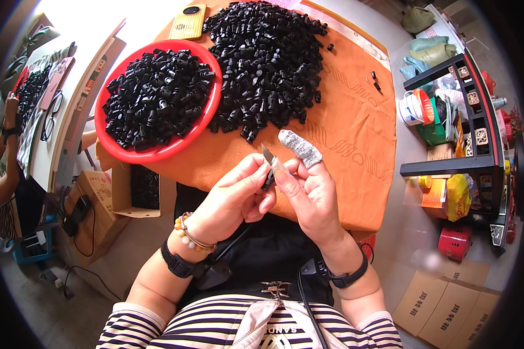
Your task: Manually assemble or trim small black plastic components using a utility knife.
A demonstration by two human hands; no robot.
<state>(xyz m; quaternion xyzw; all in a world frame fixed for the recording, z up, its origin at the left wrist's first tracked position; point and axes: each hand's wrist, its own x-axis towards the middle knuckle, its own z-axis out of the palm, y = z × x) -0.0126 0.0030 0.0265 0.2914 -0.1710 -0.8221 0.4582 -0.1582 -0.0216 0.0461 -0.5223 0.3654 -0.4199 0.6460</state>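
Observation:
My left hand [230,195] is closed, its thumb and fingers pinching a small black plastic part [268,181]. My right hand [315,200] grips a small knife blade [268,153] between thumb and fingers, tip pointing up and away from me; its lower end is hidden by the thumb. A grey knitted finger cover [300,148] sits on a finger of that hand. The two hands meet over the near edge of the orange-covered table [355,192]. Just beyond them lies a big heap of similar black parts [268,70].
A red basin [214,107] full of black parts stands at the left of the heap, near a yellow case [188,22]. A cardboard box [122,192] is below. Shelving [442,167] lines the right, with flattened cartons [442,305] on the floor. Another person's arm [9,139] shows far left.

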